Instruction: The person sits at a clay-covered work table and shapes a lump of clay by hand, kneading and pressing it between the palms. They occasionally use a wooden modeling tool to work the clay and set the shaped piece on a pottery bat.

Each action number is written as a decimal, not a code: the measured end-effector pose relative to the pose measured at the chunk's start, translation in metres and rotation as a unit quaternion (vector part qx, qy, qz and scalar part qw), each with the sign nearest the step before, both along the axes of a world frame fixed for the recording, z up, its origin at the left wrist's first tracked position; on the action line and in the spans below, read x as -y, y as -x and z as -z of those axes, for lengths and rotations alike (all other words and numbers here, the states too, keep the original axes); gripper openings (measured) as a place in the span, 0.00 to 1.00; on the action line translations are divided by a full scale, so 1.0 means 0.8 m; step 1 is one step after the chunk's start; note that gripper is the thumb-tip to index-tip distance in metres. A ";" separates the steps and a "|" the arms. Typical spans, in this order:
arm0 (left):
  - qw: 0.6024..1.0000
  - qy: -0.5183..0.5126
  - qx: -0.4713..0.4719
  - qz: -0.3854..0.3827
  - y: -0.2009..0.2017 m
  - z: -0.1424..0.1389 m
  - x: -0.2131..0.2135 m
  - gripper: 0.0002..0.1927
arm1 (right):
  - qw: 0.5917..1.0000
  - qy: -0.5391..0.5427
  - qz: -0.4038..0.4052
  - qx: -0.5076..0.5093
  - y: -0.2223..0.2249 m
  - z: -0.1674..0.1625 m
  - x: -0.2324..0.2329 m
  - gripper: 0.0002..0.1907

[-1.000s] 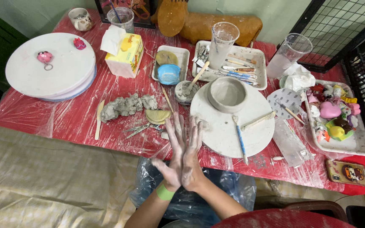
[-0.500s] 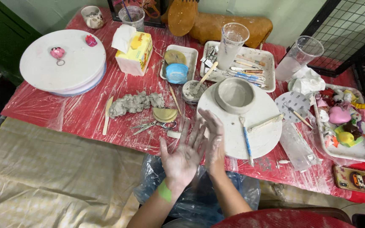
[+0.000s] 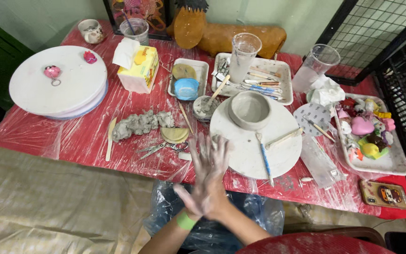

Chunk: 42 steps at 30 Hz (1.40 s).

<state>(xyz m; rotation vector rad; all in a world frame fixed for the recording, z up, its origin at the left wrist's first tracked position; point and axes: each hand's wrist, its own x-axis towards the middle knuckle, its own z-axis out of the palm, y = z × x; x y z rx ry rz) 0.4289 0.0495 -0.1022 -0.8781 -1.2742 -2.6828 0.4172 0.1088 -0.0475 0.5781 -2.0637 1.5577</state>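
Left hand (image 3: 191,200) and right hand (image 3: 211,176): pressing palm to palm at the near edge of the table (image 3: 48,136), clay-smeared, fingers (image 3: 207,150) spread flat and gripping nothing; motion blur is hiding finer detail. A green wristband (image 3: 185,220) is sitting on the left wrist.

Just beyond the fingertips: a round white board (image 3: 283,146) is carrying a grey clay bowl (image 3: 250,109), a blue-handled tool (image 3: 264,160) and a wooden stick (image 3: 285,138).

Left of the hands: scissors (image 3: 158,149), a yellow sponge (image 3: 175,135), a lump of grey clay (image 3: 139,123) and a wooden modelling knife (image 3: 110,139) are lying on the plastic sheet.

Farther back: a tissue box (image 3: 141,70), a tool tray (image 3: 278,75) and a stack of white discs (image 3: 71,89) are standing.
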 end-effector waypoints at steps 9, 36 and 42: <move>0.999 -0.016 0.012 0.028 -0.007 -0.005 -0.014 0.53 | 0.999 0.019 -0.015 0.027 0.022 0.021 -0.018 0.41; 0.981 0.113 0.061 -0.144 0.035 0.008 -0.005 0.31 | 0.972 0.045 0.024 0.228 -0.023 0.080 -0.137 0.07; 0.901 0.348 0.013 -0.258 0.026 0.030 0.018 0.14 | 0.934 0.180 0.012 0.309 -0.007 0.121 -0.170 0.11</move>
